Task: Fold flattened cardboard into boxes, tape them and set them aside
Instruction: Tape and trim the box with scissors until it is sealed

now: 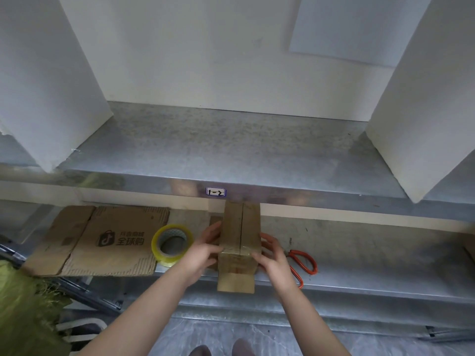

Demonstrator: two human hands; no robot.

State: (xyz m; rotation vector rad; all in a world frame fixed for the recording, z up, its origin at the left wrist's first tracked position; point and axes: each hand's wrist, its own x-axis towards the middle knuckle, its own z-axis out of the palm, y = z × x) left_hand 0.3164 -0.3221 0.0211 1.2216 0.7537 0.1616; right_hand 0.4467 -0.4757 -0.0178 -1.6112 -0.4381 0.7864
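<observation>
A small brown cardboard box [240,235] stands on the lower metal shelf [359,265], its top flaps closed along a centre seam, with clear tape across the near edge. My left hand [205,249] holds its left side, thumb on the taped top edge. My right hand [271,255] holds the right side, thumb on the top edge. A roll of clear yellowish tape [171,244] lies just left of my left hand. A flattened printed cardboard sheet [102,240] lies further left on the same shelf.
Red-handled scissors [303,263] lie to the right of the box. The upper metal shelf [231,155], labelled 1-2, overhangs the box's far end. White foam blocks [424,111] stand on it at both sides. A green woven sack [23,304] sits at lower left.
</observation>
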